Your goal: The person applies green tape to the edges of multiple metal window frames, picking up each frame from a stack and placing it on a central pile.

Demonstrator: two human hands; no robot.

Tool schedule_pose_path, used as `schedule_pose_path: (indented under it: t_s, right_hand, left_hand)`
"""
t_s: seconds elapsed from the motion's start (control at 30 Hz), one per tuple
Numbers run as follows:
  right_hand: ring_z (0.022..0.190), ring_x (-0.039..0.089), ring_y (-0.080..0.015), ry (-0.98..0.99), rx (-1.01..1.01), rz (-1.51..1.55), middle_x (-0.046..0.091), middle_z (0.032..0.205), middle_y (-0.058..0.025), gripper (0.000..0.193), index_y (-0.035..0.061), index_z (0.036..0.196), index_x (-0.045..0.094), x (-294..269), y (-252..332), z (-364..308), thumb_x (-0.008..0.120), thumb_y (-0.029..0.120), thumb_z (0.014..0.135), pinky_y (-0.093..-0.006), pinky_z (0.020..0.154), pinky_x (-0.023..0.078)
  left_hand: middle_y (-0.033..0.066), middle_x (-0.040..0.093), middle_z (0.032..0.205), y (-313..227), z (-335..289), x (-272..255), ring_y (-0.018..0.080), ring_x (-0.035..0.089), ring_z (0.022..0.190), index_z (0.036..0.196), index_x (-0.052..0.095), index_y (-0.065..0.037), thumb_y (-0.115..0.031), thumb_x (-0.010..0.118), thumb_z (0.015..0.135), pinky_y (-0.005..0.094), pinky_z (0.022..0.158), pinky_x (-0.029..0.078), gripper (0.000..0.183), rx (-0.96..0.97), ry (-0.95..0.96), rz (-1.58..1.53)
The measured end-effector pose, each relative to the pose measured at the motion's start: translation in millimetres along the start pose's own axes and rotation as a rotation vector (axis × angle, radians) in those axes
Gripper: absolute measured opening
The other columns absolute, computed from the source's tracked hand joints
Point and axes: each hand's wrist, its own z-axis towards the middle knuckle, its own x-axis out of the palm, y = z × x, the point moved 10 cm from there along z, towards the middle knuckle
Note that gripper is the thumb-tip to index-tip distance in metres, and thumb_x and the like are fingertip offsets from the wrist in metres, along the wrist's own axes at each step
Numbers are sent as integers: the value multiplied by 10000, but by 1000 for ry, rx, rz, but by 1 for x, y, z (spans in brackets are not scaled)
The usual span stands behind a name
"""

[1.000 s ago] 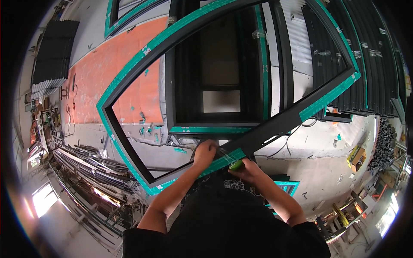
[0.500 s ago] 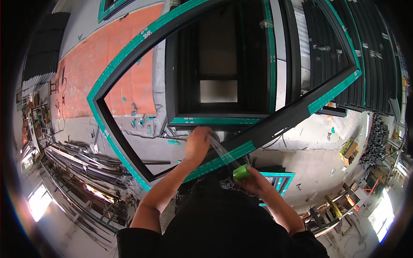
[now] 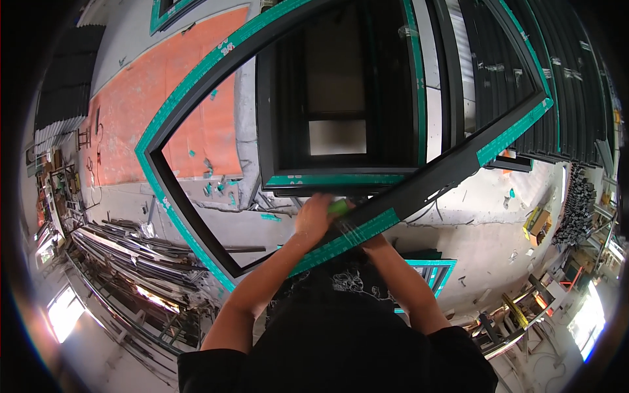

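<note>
A large dark window frame [image 3: 426, 196] with green protective tape [image 3: 347, 243] along its faces lies slanted in front of me. On the inner side of its near bar, my left hand [image 3: 313, 217] is closed at a green-cored roll of clear wrapping film [image 3: 338, 208]; both are blurred by motion. Clear film [image 3: 352, 230] crosses the bar beside them. My right hand [image 3: 375, 242] is at the outer edge of the same bar, with its fingers hidden beneath it.
Another dark frame [image 3: 337, 179] with green tape stands inside the large frame's opening. Long dark profiles [image 3: 570, 85] are stacked at the far right, and metal lengths [image 3: 131, 252] lie at the left. An orange sheet [image 3: 160, 108] covers floor at the far left.
The green-cored roll has moved from my right hand, near my body, across to the inner side of the bar by my left hand. My right hand has gone forward under the bar.
</note>
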Motion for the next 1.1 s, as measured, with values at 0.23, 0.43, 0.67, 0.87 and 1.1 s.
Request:
schedule_pose_path:
  t_s: [0.23,0.43,0.67,0.87,1.1]
  right_hand:
    - [910,617,-154,-96,72,67,608,1068,-72,357,61,1224,526,-29,-5,-2,527,273,936,-299,731,540]
    - [871,634,-187,-279,98,-1140,623,1023,-100,285,72,1091,586,14,31,-107,616,223,851,-339,665,519]
    - [984,553,-238,149,-853,-2209,607,960,-57,256,76,919,607,182,56,-88,691,234,736,-372,886,414]
    - [894,544,-232,251,-705,-2304,584,858,-38,272,96,862,594,162,38,-63,700,299,716,-371,874,390]
    - [898,550,-237,295,-541,-2341,591,861,-36,294,97,870,602,148,33,-50,703,324,712,-373,900,378]
  left_hand:
    - [181,595,1095,46,-1,71,294,563,1014,1143,576,-9,-328,665,814,341,881,427,467,-255,458,-709]
    - [107,607,1085,60,-18,102,168,573,957,1236,529,2,-343,643,852,277,838,442,529,-504,634,-853]
    - [64,582,1156,77,-23,125,186,563,1047,1207,548,-76,-298,582,893,301,918,442,385,-778,675,-1041]
    - [68,562,1185,58,-15,123,201,544,1099,1200,524,-104,-292,516,945,341,975,431,317,-636,740,-1415]
    - [60,602,1054,51,-36,42,156,578,953,1172,537,-11,-148,642,852,295,847,469,364,-590,511,-1564]
